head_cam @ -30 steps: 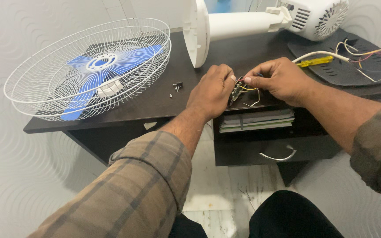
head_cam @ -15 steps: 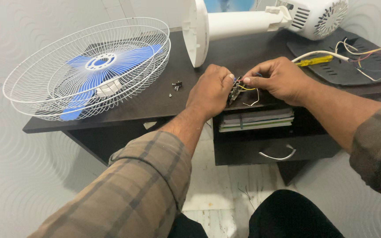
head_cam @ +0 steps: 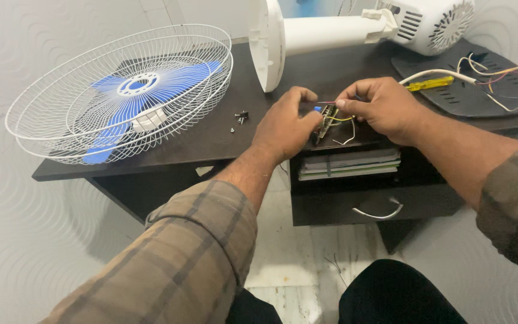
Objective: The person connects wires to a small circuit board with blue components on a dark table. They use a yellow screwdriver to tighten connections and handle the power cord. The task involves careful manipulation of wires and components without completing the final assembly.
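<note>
Between two hands — left hand point(head_cam: 286, 126), right hand point(head_cam: 382, 108) — one circuit board point(head_cam: 327, 117).

Dark desk point(head_cam: 211, 141), white textured wall point(head_cam: 7, 240), pale tiled floor point(head_cam: 295, 258).

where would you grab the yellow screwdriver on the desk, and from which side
Probably by the yellow handle of the screwdriver, from above with fingers across its width. It lies flat on the black panel, so its long sides look free, though white wires run close along its far side. So come in from the near side.
</note>
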